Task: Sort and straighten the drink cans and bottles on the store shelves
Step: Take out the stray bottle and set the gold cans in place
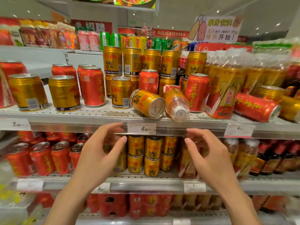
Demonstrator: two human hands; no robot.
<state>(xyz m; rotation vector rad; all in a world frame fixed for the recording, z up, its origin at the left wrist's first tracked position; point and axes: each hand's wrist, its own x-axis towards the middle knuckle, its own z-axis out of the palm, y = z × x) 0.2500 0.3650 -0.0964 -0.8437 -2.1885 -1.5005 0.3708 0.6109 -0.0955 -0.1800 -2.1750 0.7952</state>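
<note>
left hand [103, 153], right hand [209, 153], both loosely spread, empty

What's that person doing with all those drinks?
A person is tidying a store shelf. A gold can and a clear bottle lie tipped over at its front edge. The left hand and right hand are raised just below them, fingers loosely curled, holding nothing yet.

Tipped can [148, 103] lying at upper shelf [81, 118] front, tipped bottle [177, 103] lying just right of it; upright cans [121, 93] standing behind and left.
</note>
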